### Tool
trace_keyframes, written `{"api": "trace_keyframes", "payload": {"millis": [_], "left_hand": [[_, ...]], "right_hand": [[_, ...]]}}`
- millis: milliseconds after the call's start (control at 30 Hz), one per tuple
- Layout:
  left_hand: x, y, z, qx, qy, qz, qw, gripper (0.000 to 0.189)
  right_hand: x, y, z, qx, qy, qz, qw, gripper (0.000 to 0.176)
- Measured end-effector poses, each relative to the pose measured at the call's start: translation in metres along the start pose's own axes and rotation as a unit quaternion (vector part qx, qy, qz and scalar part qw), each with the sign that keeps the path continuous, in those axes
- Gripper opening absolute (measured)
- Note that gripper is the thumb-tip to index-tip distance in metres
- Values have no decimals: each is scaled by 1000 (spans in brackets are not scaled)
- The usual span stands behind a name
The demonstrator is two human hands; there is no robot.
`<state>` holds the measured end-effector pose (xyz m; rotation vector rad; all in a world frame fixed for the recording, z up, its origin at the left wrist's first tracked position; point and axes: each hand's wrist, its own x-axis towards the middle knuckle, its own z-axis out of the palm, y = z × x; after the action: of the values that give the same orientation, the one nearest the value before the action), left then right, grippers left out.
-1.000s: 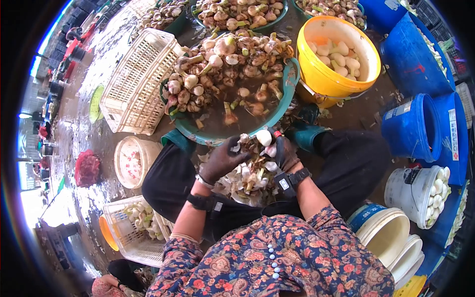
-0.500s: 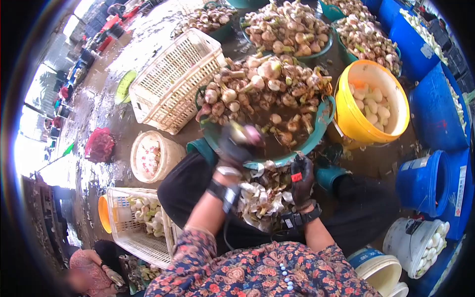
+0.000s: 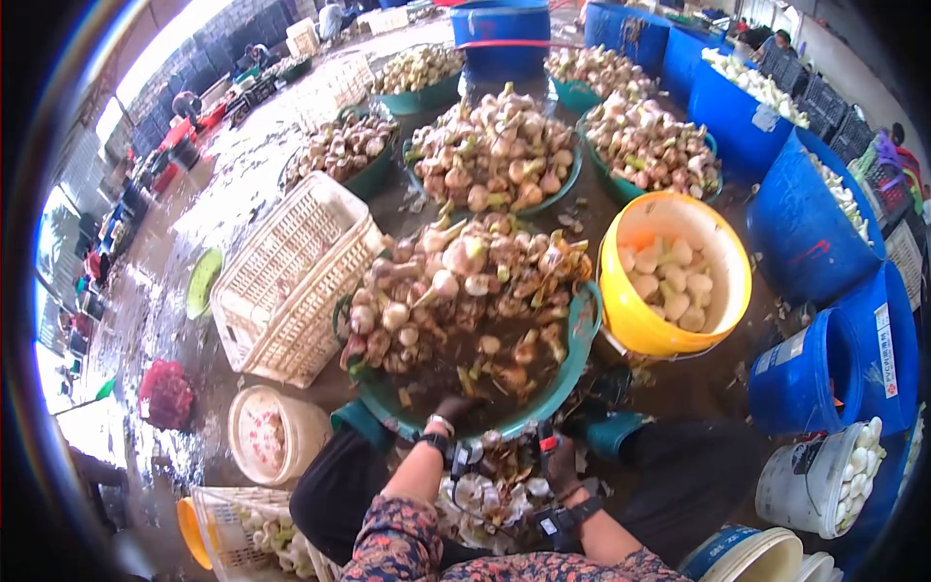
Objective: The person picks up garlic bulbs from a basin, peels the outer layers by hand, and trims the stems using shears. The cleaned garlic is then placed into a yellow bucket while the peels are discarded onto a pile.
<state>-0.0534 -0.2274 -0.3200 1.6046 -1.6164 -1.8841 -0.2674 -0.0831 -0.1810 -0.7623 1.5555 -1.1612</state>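
My left hand [image 3: 452, 411], in a dark glove, reaches over the near rim of a green basin [image 3: 582, 359] into its dark, muddy inside. Its fingers blend into the dark bottom, so I cannot make out any hold. Dirty garlic bulbs [image 3: 465, 254] with stalks are heaped in the basin's far half, and a few loose ones lie nearer. Just outside the near rim, my right hand [image 3: 561, 469] is gloved and curled, with a small red piece at its thumb side. What it grips is too small to name. Papery garlic peelings [image 3: 485, 509] lie below and between both hands.
To the right stands a yellow bucket [image 3: 621, 291] holding pale peeled bulbs. White plastic crates [image 3: 281, 291] and a white bucket [image 3: 310, 436] are at the left. More heaped basins [image 3: 495, 155] lie ahead. Blue tubs [image 3: 795, 233] and a bucket of white bulbs [image 3: 800, 490] line the right side.
The view has tilted up, showing more of the floor ahead. My left hand, blurred with a garlic bulb half a second ago, is now down in the basin. My right hand stays by the rim.
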Motion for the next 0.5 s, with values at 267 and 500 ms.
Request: {"api": "trace_keyframes", "payload": {"millis": [267,500], "left_hand": [[-125,136,42,79,-26,140,987,68],[-189,165,53,246,-17,196,949,62]], "right_hand": [[-1,-10,-4,-249,50,-49,966,40],[-13,-19,-11,-186,-77,-78,976,34]]}}
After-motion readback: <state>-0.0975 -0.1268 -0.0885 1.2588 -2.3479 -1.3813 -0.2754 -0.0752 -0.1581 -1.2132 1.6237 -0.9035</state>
